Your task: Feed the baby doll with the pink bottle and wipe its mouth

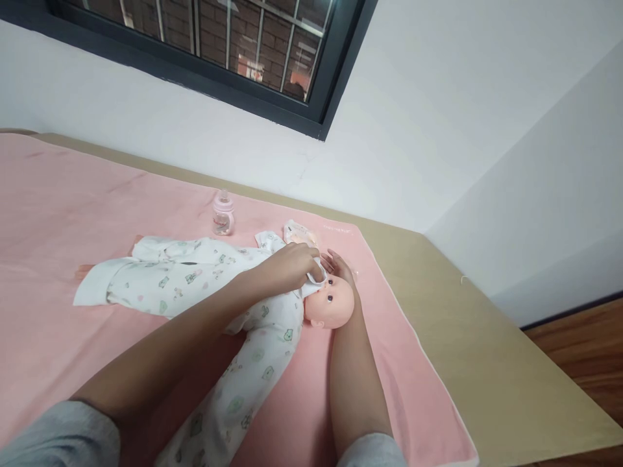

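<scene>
A baby doll (335,303) lies on its back in a white suit (180,272) printed with small green animals. Its bald head points right and its feet point left. My left hand (294,267) reaches across its chest, fingers closed on a white cloth (316,277) against the lower face. Whether that cloth is separate from the suit, I cannot tell. My right hand (339,264) is at the far side of the head, fingers stretched out and apart, its forearm passing close by the crown. Part of the palm is hidden behind the head.
A pink baby bottle (223,214) stands beyond the doll, and a clear packet (299,233) lies near its far shoulder. A pink blanket (160,370) covers much of the wooden surface (452,337). Behind rise a white wall (389,155) and a dark-framed window (321,123).
</scene>
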`<state>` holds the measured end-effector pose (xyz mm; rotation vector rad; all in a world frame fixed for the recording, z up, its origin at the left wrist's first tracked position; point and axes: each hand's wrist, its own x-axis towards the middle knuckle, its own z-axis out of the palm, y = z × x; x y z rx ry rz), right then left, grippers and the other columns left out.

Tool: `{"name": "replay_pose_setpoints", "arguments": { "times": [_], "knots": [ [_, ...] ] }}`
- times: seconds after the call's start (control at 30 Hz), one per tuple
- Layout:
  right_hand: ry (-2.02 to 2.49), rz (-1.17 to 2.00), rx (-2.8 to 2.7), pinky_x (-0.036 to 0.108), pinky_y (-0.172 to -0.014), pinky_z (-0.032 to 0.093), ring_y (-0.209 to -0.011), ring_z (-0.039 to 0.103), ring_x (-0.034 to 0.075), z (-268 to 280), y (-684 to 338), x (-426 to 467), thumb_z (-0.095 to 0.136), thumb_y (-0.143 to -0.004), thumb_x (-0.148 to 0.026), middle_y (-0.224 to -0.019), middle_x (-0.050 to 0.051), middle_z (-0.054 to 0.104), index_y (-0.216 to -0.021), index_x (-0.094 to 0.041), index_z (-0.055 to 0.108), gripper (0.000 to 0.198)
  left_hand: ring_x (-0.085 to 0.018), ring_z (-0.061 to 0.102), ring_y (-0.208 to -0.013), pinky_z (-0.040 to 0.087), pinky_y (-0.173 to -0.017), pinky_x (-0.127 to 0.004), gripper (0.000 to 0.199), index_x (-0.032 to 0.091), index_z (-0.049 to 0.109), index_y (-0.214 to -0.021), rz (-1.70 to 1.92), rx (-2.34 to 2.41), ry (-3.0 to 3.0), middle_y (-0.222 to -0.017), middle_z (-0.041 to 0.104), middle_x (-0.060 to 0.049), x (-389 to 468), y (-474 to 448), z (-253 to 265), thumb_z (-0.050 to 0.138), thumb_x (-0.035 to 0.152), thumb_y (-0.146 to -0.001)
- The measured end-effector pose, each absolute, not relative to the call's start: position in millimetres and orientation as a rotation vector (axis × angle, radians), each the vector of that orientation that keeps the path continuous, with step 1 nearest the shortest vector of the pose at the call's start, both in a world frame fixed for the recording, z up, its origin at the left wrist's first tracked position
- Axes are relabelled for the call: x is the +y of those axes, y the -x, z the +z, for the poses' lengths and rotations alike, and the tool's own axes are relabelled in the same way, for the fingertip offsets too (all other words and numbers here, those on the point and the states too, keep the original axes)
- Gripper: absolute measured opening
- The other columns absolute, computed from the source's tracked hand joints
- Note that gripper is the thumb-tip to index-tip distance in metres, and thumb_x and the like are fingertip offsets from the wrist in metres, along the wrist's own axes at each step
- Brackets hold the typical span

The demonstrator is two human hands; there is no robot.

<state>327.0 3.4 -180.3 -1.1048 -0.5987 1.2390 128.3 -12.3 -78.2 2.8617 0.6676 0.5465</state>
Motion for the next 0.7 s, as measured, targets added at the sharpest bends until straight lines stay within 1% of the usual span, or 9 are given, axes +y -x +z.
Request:
{"name": "replay_pose_setpoints", "arguments": {
  "times": [0.13, 0.23, 0.33, 0.43, 0.53, 0.6, 0.7],
  "knots": [
    [1.113, 1.186, -0.599, 0.033, -0.087, 0.055, -0.109, 0.061, 0.02, -184.8, -328.1, 3.8, 0.066, -0.071, -0.051, -0.111, 0.004, 0.065, -0.099, -0.025, 0.062, 0.038, -0.019, 0.056, -0.081, 0.04, -0.074, -0.029, 0.049, 0.024, 0.076, -0.081, 0.581, 0.71, -2.794, -0.085, 0.061, -0.005, -11.3, -119.3, -68.8, 0.041, -0.006, -0.063],
    [1.169, 1.105, -0.689, 0.034, -0.086, 0.055, -0.11, 0.061, 0.021, -184.4, -331.0, 6.3, 0.064, -0.071, -0.056, -0.109, 0.006, 0.065, -0.101, -0.025, 0.06, 0.043, -0.022, 0.057, -0.098, 0.044, -0.081, -0.03, 0.04, 0.02, 0.072, -0.076, 0.705, 0.756, -2.707, -0.105, 0.063, -0.006, -10.2, -106.7, -59.6, 0.041, -0.003, -0.068],
    [1.17, 1.042, -0.78, 0.035, -0.089, 0.054, -0.11, 0.061, 0.02, -174.5, -336.9, 6.4, 0.062, -0.073, -0.057, -0.117, 0.006, 0.063, -0.109, -0.027, 0.057, 0.047, -0.024, 0.051, -0.116, 0.044, -0.092, -0.034, 0.033, 0.019, 0.069, -0.072, 0.807, 0.811, -2.639, -0.124, 0.058, -0.006, -9.1, -93.3, -51.5, 0.042, 0.001, -0.071],
    [1.118, 1.05, -0.845, 0.034, -0.095, 0.051, -0.108, 0.061, 0.019, -152.8, -345.1, 3.6, 0.071, -0.068, -0.048, -0.12, 0.005, 0.062, -0.11, -0.028, 0.058, 0.048, -0.025, 0.047, -0.122, 0.042, -0.1, -0.039, 0.032, 0.018, 0.069, -0.073, 0.843, 0.856, -2.613, -0.131, 0.054, -0.007, -7.9, -83.3, -46.0, 0.041, 0.002, -0.071],
    [1.072, 1.012, -0.995, 0.035, -0.098, 0.048, -0.105, 0.062, 0.019, -119.6, -346.4, -3.2, 0.077, -0.063, -0.042, -0.115, 0.005, 0.064, -0.099, -0.025, 0.062, 0.043, -0.026, 0.045, -0.125, 0.04, -0.103, -0.041, 0.034, 0.018, 0.071, -0.078, 0.867, 0.898, -2.604, -0.135, 0.052, -0.006, -6.9, -77.1, -42.9, 0.041, 0.003, -0.072],
    [1.048, 0.915, -1.153, 0.037, -0.1, 0.046, -0.108, 0.06, 0.02, -94.6, -337.5, -12.0, 0.076, -0.066, -0.041, -0.116, 0.005, 0.064, -0.097, -0.024, 0.064, 0.037, -0.027, 0.043, -0.128, 0.039, -0.105, -0.043, 0.036, 0.019, 0.073, -0.081, 0.857, 0.924, -2.611, -0.137, 0.051, -0.006, -6.6, -73.9, -41.4, 0.041, 0.004, -0.073],
    [1.058, 0.785, -1.484, 0.038, -0.104, 0.042, -0.119, 0.055, 0.02, -62.5, -309.1, -30.7, 0.07, -0.075, -0.038, -0.122, 0.004, 0.062, -0.105, -0.026, 0.063, 0.032, -0.027, 0.041, -0.13, 0.036, -0.108, -0.044, 0.037, 0.019, 0.074, -0.082, 0.822, 0.96, -2.635, -0.138, 0.05, -0.007, -6.9, -69.0, -39.3, 0.041, 0.004, -0.073]
  ]
}}
